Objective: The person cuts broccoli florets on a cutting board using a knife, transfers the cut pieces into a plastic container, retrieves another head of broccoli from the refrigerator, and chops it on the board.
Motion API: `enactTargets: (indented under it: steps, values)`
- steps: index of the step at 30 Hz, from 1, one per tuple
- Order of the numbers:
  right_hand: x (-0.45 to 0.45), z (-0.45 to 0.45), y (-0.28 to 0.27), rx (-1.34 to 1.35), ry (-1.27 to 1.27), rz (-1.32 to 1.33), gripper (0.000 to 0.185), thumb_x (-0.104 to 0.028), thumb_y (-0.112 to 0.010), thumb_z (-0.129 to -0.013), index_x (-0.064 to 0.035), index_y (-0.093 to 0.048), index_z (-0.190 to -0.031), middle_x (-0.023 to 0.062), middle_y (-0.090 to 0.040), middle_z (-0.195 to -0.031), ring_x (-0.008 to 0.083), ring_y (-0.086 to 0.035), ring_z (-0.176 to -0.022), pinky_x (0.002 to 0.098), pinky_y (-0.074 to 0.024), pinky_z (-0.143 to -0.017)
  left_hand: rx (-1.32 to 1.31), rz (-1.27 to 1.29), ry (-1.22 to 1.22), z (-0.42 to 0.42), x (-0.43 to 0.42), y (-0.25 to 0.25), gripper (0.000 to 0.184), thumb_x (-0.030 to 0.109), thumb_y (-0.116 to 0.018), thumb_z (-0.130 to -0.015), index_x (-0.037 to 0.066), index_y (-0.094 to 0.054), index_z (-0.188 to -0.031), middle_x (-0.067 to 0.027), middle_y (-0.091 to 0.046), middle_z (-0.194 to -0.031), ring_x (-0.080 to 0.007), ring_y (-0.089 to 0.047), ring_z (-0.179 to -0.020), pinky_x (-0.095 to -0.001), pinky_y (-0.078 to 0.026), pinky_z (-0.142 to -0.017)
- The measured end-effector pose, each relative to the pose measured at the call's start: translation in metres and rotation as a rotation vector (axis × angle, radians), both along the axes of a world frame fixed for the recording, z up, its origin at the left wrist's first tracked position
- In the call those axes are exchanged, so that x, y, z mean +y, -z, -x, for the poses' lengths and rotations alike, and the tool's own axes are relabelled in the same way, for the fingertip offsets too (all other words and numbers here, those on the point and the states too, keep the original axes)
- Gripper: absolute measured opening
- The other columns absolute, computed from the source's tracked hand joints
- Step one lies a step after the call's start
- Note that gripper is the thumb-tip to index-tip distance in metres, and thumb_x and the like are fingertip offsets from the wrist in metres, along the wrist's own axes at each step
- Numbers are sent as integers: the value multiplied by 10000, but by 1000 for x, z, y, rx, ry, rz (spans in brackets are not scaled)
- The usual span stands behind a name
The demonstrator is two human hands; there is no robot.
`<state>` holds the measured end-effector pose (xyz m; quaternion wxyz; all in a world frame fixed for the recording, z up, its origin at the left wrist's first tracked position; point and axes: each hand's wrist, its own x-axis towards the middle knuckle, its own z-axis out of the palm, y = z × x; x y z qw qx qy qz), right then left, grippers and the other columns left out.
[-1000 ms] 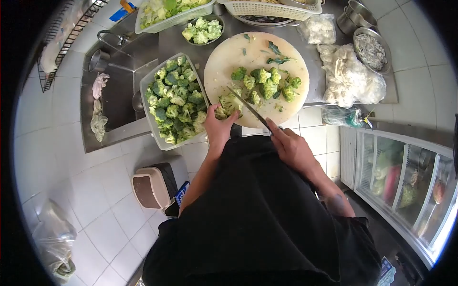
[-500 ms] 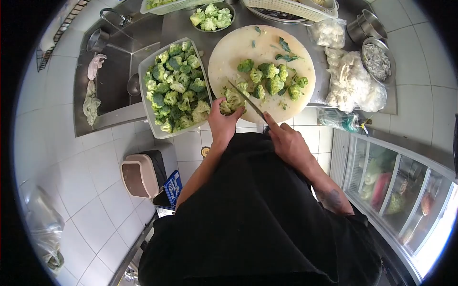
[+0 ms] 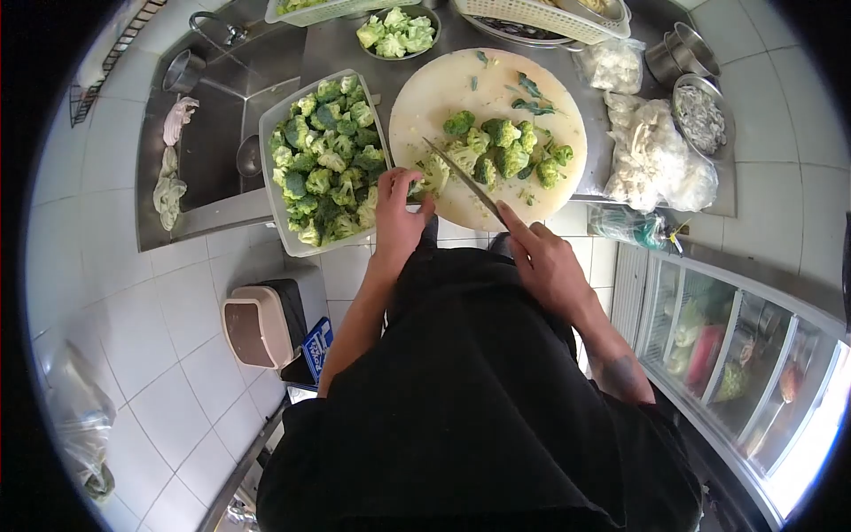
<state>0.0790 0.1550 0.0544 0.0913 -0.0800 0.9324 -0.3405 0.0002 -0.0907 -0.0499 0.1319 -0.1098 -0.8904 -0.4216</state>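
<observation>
My right hand [image 3: 548, 259] grips a kitchen knife [image 3: 463, 176] by the handle, its blade slanting up and left over the round cutting board [image 3: 425, 97]. At the board's lower left edge, my left hand [image 3: 401, 213] is closed with its fingertips and thumb around a broccoli piece [image 3: 433, 177], partly hidden by the fingers. Cut broccoli florets [image 3: 512, 160] lie right of the blade, with small crumbs around them. Close to my left hand stands a plastic tub [image 3: 277, 206] filled with broccoli florets [image 3: 324, 160].
A steel sink [image 3: 213, 133] is at left. Behind the board are a bowl of pale green pieces [image 3: 397, 34] and a white basket [image 3: 550, 25]. Bagged white food [image 3: 656, 160] and a steel bowl [image 3: 700, 115] stand at right. Leaf scraps [image 3: 532, 97] lie on the board.
My left hand has shifted left toward the tub, away from the blade. Less broccoli shows between it and the knife. My right hand and the knife have moved slightly down and right.
</observation>
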Motion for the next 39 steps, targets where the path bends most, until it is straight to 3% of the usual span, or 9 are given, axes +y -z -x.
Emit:
enactTargets:
  steps: [8,18,23,27,32,34,36,37,39]
  values:
    - [-12,13,0,-25,-128,-105,569,-125,-551,-982,-161,-434,-1538,208,-627,-782,416,-667,-634,520,-560,-596,6,-28,136,4,-12,-2,381,-84,-753,-764,80,-684,-1101,-134,-553,-1179,-312,-651,-1033,-388,-576,-824]
    - [-13,13,4,-60,-170,-224,663,-68,-569,-912,-165,-409,-1549,220,-642,-856,418,-676,-645,517,-572,-597,-1,-7,127,6,-13,-4,326,-14,-785,-780,84,-696,-1078,-119,-588,-1136,-317,-652,-1003,-398,-552,-830]
    - [-1,5,39,-198,-143,-202,600,-123,-547,-981,-189,-400,-1560,221,-649,-872,443,-677,-729,537,-562,-690,-56,-25,110,7,-10,1,332,21,-726,-845,65,-645,-1164,-156,-543,-1182,-357,-601,-1095,-431,-518,-936]
    - [8,-2,22,-143,-113,-39,559,-144,-567,-999,-188,-439,-1540,217,-653,-858,432,-677,-773,532,-550,-732,-101,-47,53,10,-2,5,430,77,-737,-846,46,-585,-1247,-192,-534,-1195,-401,-533,-1167,-475,-464,-1004]
    - [16,-10,7,16,102,97,511,-78,-643,-958,-141,-564,-1458,187,-648,-816,351,-647,-712,451,-527,-691,-40,128,4,21,28,27,590,222,-789,-827,25,-550,-1329,-243,-533,-1211,-445,-513,-1139,-515,-451,-966]
    - [22,-8,5,37,175,120,477,-71,-645,-957,-107,-593,-1430,164,-623,-780,287,-612,-671,398,-509,-663,-36,90,20,25,33,26,564,250,-784,-840,22,-576,-1312,-247,-544,-1202,-440,-528,-1088,-508,-466,-931]
    - [36,-1,10,40,195,44,432,-87,-630,-999,-80,-589,-1429,72,-666,-819,104,-520,-697,298,-488,-668,-77,68,0,24,36,18,397,196,-754,-857,43,-640,-1205,-244,-563,-1155,-427,-549,-1069,-508,-487,-907]
    - [31,5,-1,18,284,43,469,-92,-634,-1002,-123,-568,-1465,39,-660,-813,85,-525,-703,285,-498,-676,-77,37,-5,25,37,19,376,173,-745,-854,52,-646,-1195,-239,-569,-1145,-425,-560,-1067,-502,-495,-905]
    - [42,20,-5,56,240,-37,522,-91,-634,-997,-158,-528,-1504,75,-657,-796,112,-563,-696,312,-513,-686,-69,0,-13,27,35,22,357,151,-736,-851,60,-651,-1185,-235,-574,-1135,-423,-571,-1064,-496,-502,-903]
